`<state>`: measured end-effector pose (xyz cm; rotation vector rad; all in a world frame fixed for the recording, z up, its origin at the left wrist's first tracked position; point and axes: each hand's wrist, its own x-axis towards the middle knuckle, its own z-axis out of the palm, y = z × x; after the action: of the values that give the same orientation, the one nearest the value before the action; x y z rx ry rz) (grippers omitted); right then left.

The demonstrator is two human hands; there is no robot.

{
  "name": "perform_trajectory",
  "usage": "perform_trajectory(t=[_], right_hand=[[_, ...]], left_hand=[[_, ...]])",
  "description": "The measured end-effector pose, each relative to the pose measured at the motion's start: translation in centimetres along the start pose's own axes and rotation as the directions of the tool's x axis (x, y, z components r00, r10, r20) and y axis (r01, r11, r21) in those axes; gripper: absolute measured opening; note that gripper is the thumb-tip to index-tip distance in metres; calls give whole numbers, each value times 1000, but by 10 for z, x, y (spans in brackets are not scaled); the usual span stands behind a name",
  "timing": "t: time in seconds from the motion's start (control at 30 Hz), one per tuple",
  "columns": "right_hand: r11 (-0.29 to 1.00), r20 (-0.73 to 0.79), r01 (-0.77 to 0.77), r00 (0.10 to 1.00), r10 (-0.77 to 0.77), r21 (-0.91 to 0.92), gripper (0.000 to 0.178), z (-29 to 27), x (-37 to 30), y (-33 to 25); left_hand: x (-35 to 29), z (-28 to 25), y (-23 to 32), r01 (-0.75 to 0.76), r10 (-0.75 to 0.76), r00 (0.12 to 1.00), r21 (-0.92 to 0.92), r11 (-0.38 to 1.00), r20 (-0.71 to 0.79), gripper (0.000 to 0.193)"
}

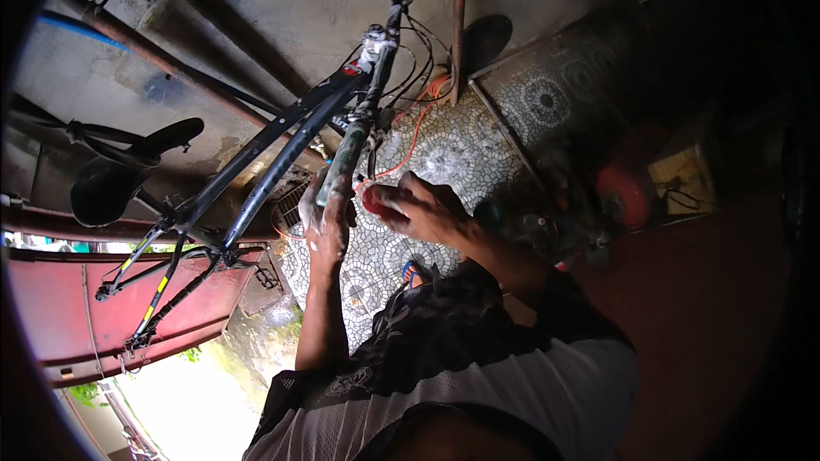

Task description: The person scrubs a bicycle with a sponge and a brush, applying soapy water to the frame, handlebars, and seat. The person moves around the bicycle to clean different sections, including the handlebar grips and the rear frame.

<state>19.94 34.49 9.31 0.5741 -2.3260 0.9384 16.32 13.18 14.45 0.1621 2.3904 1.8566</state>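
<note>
Bicycle frame (pixel 256 154), black with yellow marks, hangs in front of the person, its dark saddle (pixel 111 183) far to the left and its handlebar stem (pixel 376 38) up toward the middle. Left hand (pixel 327 220) has its fingers wrapped tight around the grimy fork leg (pixel 344 158) below the head tube. Just beside it, the right hand (pixel 418 205) has its fingers closed on a small red object (pixel 373 198) close to the fork. Orange cable (pixel 414 132) trails over the patterned mosaic floor (pixel 478 154) behind, and a red tank (pixel 623 196) sits farther right.
</note>
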Motion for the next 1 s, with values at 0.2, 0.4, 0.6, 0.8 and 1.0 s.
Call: perform_trajectory(t=[0.2,0.4,0.6,0.8,1.0], right_hand=[[951,-5,-188,981,193,-245,40,-11,70,-16],[948,251,-229,926,281,-219,42,-14,109,-9],[970,320,-85,934,156,-226,38,-12,118,-2],[992,455,106,888,-66,-62,37,-6,101,0],[994,549,24,835,39,-108,45,-8,64,15]], left_hand=[[33,-17,-10,-17,9,999,-268,963,-33,57],[66,-38,17,-66,65,998,-142,988,-8,66],[71,-38,21,-25,21,999,-94,995,-49,71],[79,-41,3,-59,58,998,-38,998,-36,63],[54,-28,17,56,-50,998,-213,975,32,65]])
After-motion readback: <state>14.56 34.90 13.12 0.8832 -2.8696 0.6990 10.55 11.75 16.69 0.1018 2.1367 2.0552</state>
